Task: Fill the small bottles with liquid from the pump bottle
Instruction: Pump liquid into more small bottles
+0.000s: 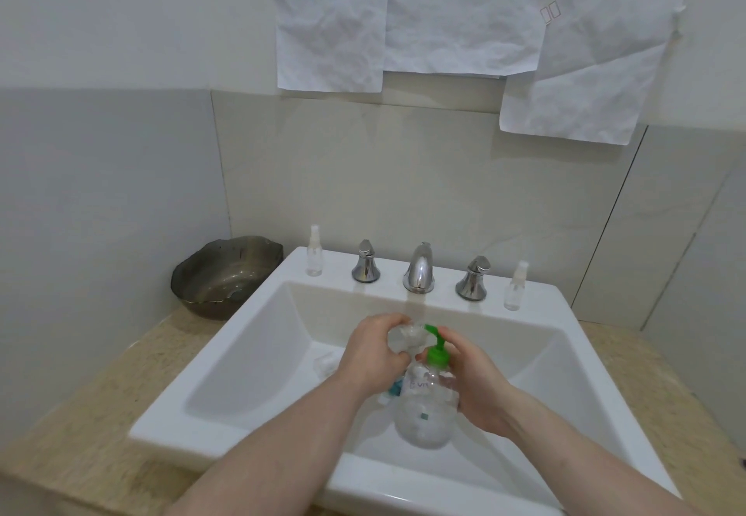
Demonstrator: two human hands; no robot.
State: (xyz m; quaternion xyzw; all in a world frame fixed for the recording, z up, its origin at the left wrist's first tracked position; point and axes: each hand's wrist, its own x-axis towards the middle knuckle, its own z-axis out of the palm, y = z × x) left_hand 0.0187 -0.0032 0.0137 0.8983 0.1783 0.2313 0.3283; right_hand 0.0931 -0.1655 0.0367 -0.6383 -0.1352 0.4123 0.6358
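Over the white sink my right hand grips a clear pump bottle with a green pump head. My left hand holds a small clear bottle up against the green nozzle. Two more small clear spray bottles stand on the sink's back ledge: one at the left, one at the right. A small clear piece lies in the basin, partly hidden by my left wrist.
A chrome faucet with two handles sits on the ledge. A dark glass bowl stands on the beige counter at the left. Crumpled paper sheets hang on the wall.
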